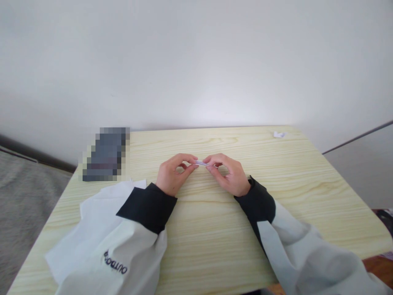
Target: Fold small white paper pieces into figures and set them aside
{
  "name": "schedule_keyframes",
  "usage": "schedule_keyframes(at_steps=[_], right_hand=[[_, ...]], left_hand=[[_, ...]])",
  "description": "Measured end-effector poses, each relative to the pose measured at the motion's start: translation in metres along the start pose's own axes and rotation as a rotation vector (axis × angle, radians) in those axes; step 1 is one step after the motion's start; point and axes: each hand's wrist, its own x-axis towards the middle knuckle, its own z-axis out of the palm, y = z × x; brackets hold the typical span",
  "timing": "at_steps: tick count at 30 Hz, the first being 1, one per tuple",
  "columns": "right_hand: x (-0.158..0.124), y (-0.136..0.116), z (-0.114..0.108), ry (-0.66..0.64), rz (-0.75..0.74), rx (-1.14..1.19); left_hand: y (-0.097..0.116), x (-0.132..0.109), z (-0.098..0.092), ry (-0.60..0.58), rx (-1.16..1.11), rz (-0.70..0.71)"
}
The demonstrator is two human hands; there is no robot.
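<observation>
My left hand (173, 174) and my right hand (229, 174) meet above the middle of a pale wooden table (215, 229). Between their pinched fingertips is a small, thin, folded piece of white paper (202, 163), held edge-on so little of it shows. Both hands have curled fingers closed on its ends. My sleeves are white with black cuffs.
A large white sheet of paper (92, 221) lies under my left forearm at the table's left. A blurred-out dark rectangular object (106, 153) sits at the back left. A small white paper scrap (278, 134) lies near the back right corner. A white wall stands behind.
</observation>
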Motion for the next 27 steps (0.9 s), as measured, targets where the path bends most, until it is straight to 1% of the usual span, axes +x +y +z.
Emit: schedule_keyframes(at_steps=[6, 11, 15, 18, 22, 25, 27], right_hand=[[-0.0004, 0.0014, 0.0008, -0.024, 0.032, 0.025], [0.0002, 0.0029, 0.0005, -0.092, -0.002, -0.015], [0.0009, 0.0032, -0.0004, -0.084, -0.018, -0.032], [0.0010, 0.0029, -0.0008, -0.090, -0.038, -0.024], [0.0012, 0.0024, -0.0013, -0.090, -0.025, -0.016], [0.0012, 0.0019, -0.0011, -0.075, -0.008, -0.013], [0.0011, 0.0016, -0.0007, -0.059, 0.010, -0.010]], left_hand=[[-0.0023, 0.0004, -0.0003, -0.023, 0.061, -0.018], [-0.0038, 0.0015, -0.0013, -0.058, 0.097, 0.068], [-0.0037, 0.0019, -0.0011, -0.093, 0.092, 0.117], [-0.0054, 0.0004, 0.0002, -0.102, 0.058, 0.076], [-0.0087, -0.0020, 0.0013, -0.039, -0.031, -0.020], [-0.0077, -0.0027, 0.0005, -0.021, -0.011, -0.046], [-0.0056, -0.0028, -0.0002, -0.019, 0.028, -0.033]])
